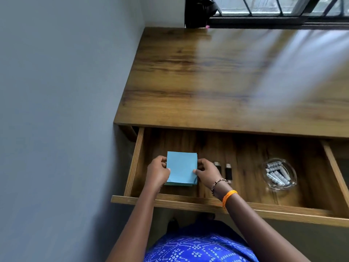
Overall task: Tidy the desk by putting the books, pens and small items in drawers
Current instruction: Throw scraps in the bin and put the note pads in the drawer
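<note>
blue sticky-note pad (181, 168): flat at left of open drawer (207, 202), square, edges slightly skewed to drawer front | left hand (157, 173): grips its left edge | right hand (207, 172): pinches right edge | two USB sticks (223, 170): just right, long axes front-to-back

No text, label, brand or number can be read anywhere in the head view. The blue pad of notes (181, 168) shows a blank top sheet. The batteries (276, 174) in the glass ashtray (291, 181) carry dark print, but it is too small and blurred to make out.
</note>
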